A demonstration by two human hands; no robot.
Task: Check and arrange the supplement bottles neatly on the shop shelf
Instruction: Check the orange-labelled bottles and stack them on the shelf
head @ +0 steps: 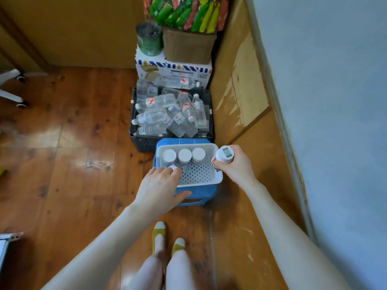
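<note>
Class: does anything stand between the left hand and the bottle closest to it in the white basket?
Nothing visible does. The fingertips of the left hand reach the closest bottle; the other three bottles stand in a row behind it in the basket.

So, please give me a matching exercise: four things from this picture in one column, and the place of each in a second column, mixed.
Things:
1. white basket
2. water bottles
3. orange-labelled supplement bottle
4. brown carton

Places:
a. held in the right hand
b. on the blue stool
c. on the white and blue box
d. in the dark crate

Pairs: 1-b, 2-d, 3-a, 4-c
</note>
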